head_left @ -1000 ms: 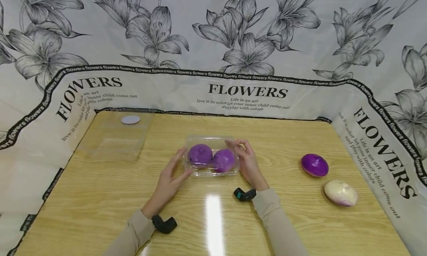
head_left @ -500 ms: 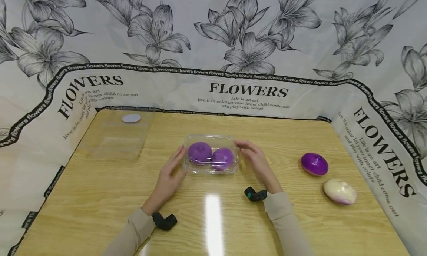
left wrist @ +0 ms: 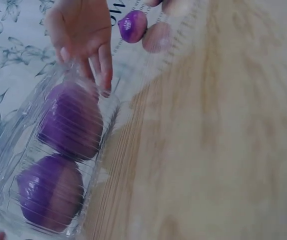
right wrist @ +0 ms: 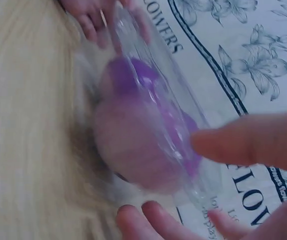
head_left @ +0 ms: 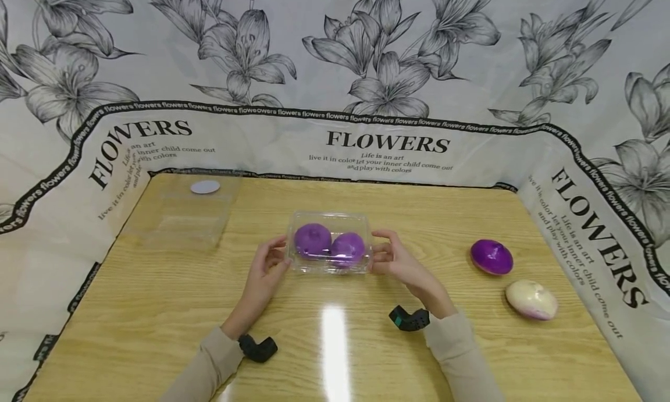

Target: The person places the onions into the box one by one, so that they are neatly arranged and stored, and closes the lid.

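Note:
A clear plastic box stands at mid table. Two round purple-and-cream pieces, turnip-like in look, lie inside it: the left one and the right one. The box appears closed, though its see-through lid is hard to make out. My left hand grips the box's left end with bent fingers. At the other end my right hand holds the box between thumb and fingers; its thumb lies by the rim in the right wrist view. Some fingertips are hidden behind the plastic.
On the right lie a glossy purple piece and a mostly cream one, both loose on the wood-grain table. A second clear container with a white oval label is at the back left. Flower-printed cloth borders the table.
The right hand has drawn back from the far right corner and curled its fingers at the right end. The left fingers have bent more. The box has barely moved.

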Demonstrator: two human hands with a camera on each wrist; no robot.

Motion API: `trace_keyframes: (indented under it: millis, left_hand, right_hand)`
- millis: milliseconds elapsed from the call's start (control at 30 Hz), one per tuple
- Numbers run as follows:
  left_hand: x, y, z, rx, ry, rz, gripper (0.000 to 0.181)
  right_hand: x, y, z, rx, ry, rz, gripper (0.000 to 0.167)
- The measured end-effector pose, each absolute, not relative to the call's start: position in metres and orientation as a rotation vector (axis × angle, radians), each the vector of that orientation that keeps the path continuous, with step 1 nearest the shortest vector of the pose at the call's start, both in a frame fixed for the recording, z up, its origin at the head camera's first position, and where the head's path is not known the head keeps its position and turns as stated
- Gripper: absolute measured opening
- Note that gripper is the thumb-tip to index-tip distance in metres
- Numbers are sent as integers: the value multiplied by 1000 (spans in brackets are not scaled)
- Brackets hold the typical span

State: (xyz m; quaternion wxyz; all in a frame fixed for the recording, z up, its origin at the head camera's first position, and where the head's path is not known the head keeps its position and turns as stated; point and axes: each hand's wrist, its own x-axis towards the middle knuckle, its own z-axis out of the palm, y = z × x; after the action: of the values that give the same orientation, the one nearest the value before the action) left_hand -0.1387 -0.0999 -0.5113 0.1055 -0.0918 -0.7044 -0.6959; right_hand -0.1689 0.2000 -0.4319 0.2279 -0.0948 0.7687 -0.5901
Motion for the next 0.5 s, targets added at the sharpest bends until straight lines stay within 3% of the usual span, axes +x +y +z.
trace_keyframes:
  millis: [133,267,333,500]
  left_hand:
    - [-139,-98,-508,-105,-2031,-2280,36]
    - [-138,-98,-503,-19,-2073,-2413,9]
    - [-137,-99,-501,-16,-2099,-2461,12]
    - [-135,-102,-502,-137,-2026,-2657,31]
  right_hand:
    - [-166,201,-438,-156,1985,-1694,63]
    - [-169,207,-447,-172,1731,-1716,29]
    - [-171,210,-454,-184,1601,-1722,19]
    - [-175,211,-471,-263,1296,-1773,33]
